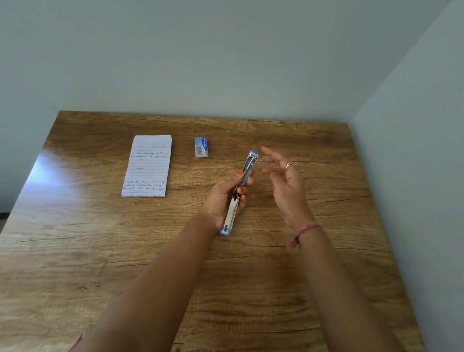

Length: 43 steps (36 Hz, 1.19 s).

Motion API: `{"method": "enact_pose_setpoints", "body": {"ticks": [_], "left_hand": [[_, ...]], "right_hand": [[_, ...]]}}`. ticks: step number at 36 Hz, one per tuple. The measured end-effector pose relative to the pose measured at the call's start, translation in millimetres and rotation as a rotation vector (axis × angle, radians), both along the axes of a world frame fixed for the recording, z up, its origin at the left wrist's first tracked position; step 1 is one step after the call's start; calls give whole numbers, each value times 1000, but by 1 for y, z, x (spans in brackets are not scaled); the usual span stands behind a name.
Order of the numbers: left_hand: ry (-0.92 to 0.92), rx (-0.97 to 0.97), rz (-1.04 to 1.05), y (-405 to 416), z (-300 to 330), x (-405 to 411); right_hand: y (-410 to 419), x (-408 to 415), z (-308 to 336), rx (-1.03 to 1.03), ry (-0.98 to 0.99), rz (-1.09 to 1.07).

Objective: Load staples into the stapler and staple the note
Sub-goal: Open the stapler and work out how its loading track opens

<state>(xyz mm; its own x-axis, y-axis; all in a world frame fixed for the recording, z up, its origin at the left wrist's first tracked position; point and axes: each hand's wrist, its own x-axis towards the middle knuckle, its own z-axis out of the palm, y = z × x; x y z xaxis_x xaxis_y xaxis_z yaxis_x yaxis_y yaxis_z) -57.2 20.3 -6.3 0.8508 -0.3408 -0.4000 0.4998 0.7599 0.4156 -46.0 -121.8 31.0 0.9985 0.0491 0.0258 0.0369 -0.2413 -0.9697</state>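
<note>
Your left hand [225,196] curls its fingers around the opened stapler [239,193], above the worktop [328,278]; your right hand [284,179] hovers beside it with fingers spread, holding nothing. Keep the channel steady and facing up. Staple box [201,147] and note [147,165] lie beyond, apart, nothing blocking them.

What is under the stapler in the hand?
The left hand grips the opened stapler, palm beneath it; below is the wooden table. The palm itself is mostly covered.
</note>
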Motion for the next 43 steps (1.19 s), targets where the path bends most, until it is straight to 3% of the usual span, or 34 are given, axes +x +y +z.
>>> {"method": "enact_pose_setpoints", "body": {"ticks": [3,8,11,17,21,27,31,36,40,43], "left_hand": [[-4,6,3,0,-1,1],[4,-8,10,0,-1,2],[4,-29,13,1,-2,2],[-10,-76,-7,2,-3,2],[-25,-91,-20,2,-4,3],[-45,-138,-14,3,-6,4],[-8,-156,-6,3,-6,5],[-16,-147,-7,3,-5,4],[-25,-155,-15,4,-7,4],[-40,-171,-22,4,-9,4]], "right_hand": [[-7,5,1,-106,-36,81],[-11,12,10,-113,-108,50],[-14,11,11,-247,-152,149],[-13,12,14,-179,-207,57],[-15,12,12,-416,-243,228],[-10,10,16,-238,-344,74],[-11,8,15,-504,-334,269],[-9,9,13,-271,-308,119],[-13,9,15,-393,-282,257],[-13,9,21,-324,-311,212]]}}
